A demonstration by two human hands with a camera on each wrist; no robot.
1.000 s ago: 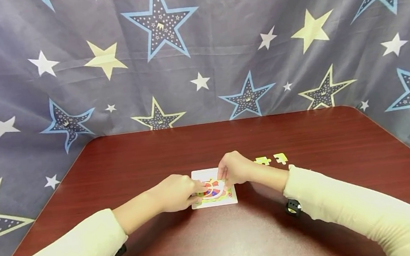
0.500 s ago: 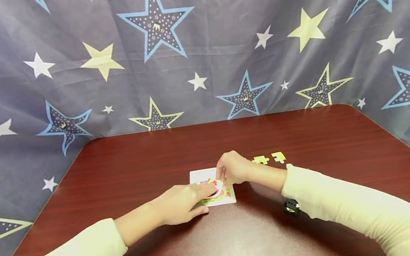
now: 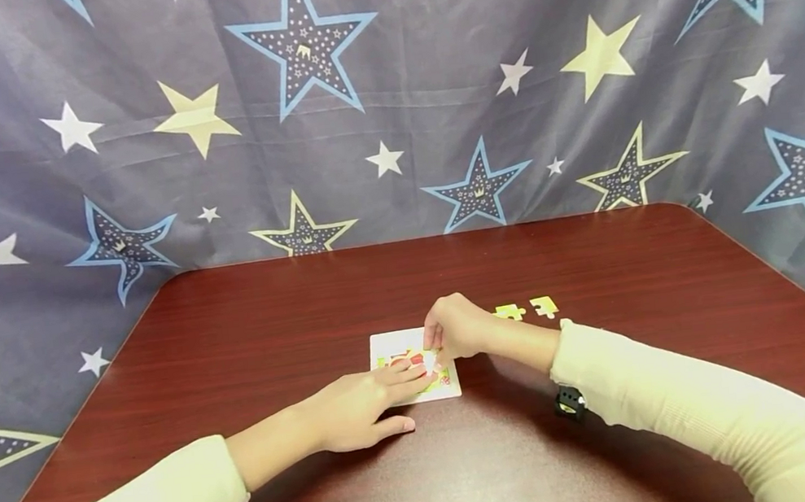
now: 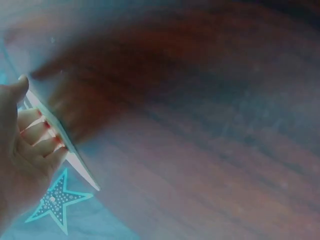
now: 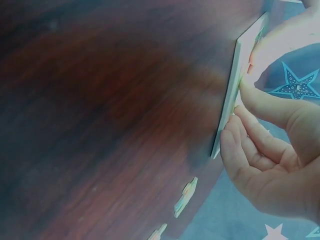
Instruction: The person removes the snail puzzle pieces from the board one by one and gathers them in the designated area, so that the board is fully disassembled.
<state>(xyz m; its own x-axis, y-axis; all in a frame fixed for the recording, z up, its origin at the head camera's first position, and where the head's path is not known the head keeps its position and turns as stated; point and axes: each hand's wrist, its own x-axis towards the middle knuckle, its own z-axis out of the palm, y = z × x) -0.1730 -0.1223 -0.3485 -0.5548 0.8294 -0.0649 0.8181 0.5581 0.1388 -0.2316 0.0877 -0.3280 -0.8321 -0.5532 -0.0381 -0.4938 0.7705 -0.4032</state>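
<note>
A small jigsaw board point(image 3: 391, 341) with a white border and a colourful picture lies flat at the table's middle. From the left, my left hand point(image 3: 356, 407) lies over its lower part, fingers straight and flat on the picture, thumb spread on the table just off the near edge. At the board's right side, my right hand point(image 3: 458, 328) has curled fingers, and its thumb point(image 5: 252, 95) and fingertips stand on the board, pinching at a puzzle piece mostly hidden beneath them. Much of the picture is covered by the hands.
Two loose yellow-green puzzle pieces lie right of the board, one nearer point(image 3: 509, 313) and one farther right point(image 3: 544, 306), beyond the right forearm. The dark red wooden table point(image 3: 290, 304) ends at a star-patterned curtain point(image 3: 389, 121).
My left hand has uncurled from the board's left edge, its fingers sliding rightward and flattening over the picture. The right hand keeps nearly the same pose. The head view has shifted slightly.
</note>
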